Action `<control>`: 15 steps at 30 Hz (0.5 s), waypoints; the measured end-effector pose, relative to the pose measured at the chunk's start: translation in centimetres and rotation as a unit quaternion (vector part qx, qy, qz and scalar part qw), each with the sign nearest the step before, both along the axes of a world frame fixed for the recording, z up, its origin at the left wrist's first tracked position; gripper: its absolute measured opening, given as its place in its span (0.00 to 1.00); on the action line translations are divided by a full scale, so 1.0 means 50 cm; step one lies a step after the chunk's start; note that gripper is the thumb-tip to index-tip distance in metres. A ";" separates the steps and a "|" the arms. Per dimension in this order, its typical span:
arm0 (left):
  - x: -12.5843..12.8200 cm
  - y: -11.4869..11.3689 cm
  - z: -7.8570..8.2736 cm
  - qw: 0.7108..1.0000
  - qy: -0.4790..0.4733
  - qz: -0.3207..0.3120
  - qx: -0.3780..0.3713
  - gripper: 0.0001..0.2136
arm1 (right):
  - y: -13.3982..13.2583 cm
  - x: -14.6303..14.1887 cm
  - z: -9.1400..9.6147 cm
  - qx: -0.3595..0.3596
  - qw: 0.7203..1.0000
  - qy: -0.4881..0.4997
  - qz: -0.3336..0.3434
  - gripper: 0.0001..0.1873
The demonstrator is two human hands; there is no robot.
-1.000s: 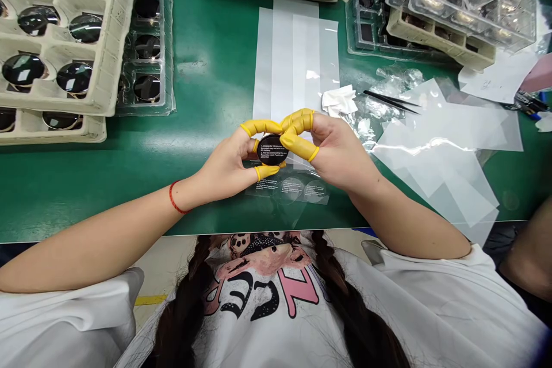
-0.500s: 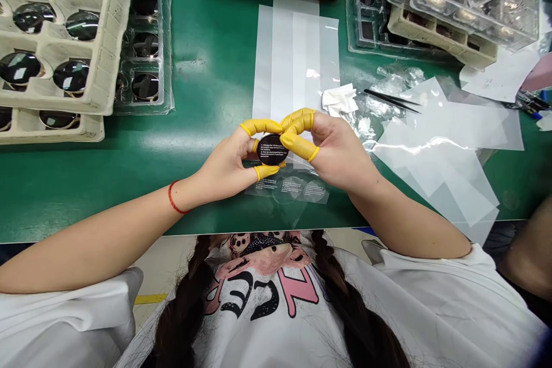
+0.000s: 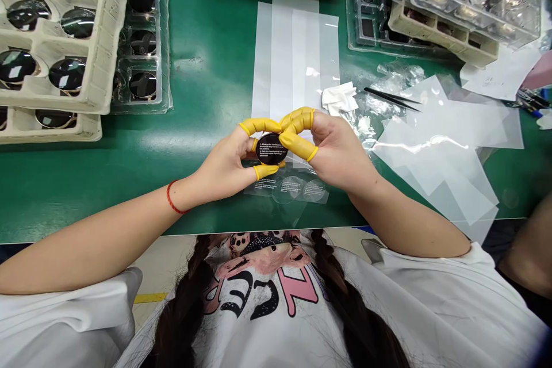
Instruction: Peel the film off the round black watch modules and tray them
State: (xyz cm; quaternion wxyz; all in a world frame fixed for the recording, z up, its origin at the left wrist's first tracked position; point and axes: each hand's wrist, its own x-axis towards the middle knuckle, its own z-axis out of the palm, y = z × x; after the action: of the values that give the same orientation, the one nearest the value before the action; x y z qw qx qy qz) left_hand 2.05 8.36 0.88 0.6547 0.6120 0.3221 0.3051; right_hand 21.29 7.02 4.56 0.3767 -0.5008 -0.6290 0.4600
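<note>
At the middle of the green bench (image 3: 207, 29), just above its near edge, a round black disc (image 3: 271, 149) is pinched between both hands. It is glossy, with small white printing: "1. Charge for 10 minutes" and "2. Pair by downloading" can be read, but the finer lines are too small. The left hand (image 3: 226, 162), with a red string at its wrist, and the right hand (image 3: 337, 149) are narrowly closed on the disc's rim, their yellow finger cots (image 3: 260, 125) meeting above it. Just below lies a clear sheet (image 3: 288, 190) printed with round patches of similar text. Frosted film strips (image 3: 281, 57) run behind the hands. To the right are a white cloth (image 3: 339, 98), black tweezers (image 3: 391, 99) and loose film sheets (image 3: 444, 149). On the left, a pulp tray (image 3: 103, 46) holds round black watch heads (image 3: 26, 14), with a stretch of green mat between it and the hands.
</note>
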 end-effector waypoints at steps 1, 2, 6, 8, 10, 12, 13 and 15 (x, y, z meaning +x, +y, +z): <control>0.000 0.000 -0.001 1.000 0.001 0.000 -0.001 0.24 | 0.000 0.000 0.000 0.001 1.000 0.002 0.001 0.08; 0.000 0.000 -0.001 1.000 0.002 -0.001 -0.002 0.24 | 0.001 0.000 0.000 0.001 1.000 0.002 0.002 0.08; 0.000 0.000 -0.002 1.000 0.001 -0.007 0.006 0.23 | 0.001 0.000 0.001 0.001 1.000 -0.007 0.000 0.09; 0.001 0.000 -0.001 1.000 0.001 -0.008 0.006 0.23 | 0.001 0.001 0.001 0.003 1.000 -0.010 -0.001 0.09; 0.001 0.000 0.001 1.000 0.002 -0.008 0.004 0.23 | 0.001 0.001 -0.002 0.007 1.000 -0.009 -0.002 0.10; 0.001 -0.001 0.002 1.000 0.003 -0.009 0.000 0.23 | 0.001 0.000 -0.007 0.014 1.000 -0.005 -0.001 0.11; 0.000 -0.001 0.003 1.000 0.004 -0.010 -0.003 0.23 | 0.002 -0.001 -0.010 0.016 1.000 -0.006 0.000 0.11; 0.000 -0.001 0.003 1.000 0.006 -0.009 -0.011 0.24 | 0.005 -0.002 -0.012 0.027 0.999 -0.019 0.003 0.11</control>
State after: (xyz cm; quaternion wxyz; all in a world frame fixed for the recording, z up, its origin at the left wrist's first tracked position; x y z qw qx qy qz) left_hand 2.04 8.32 1.03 0.6621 0.6096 0.3240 0.2917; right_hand 21.18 7.26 3.96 0.3768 -0.4972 -0.6498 0.4343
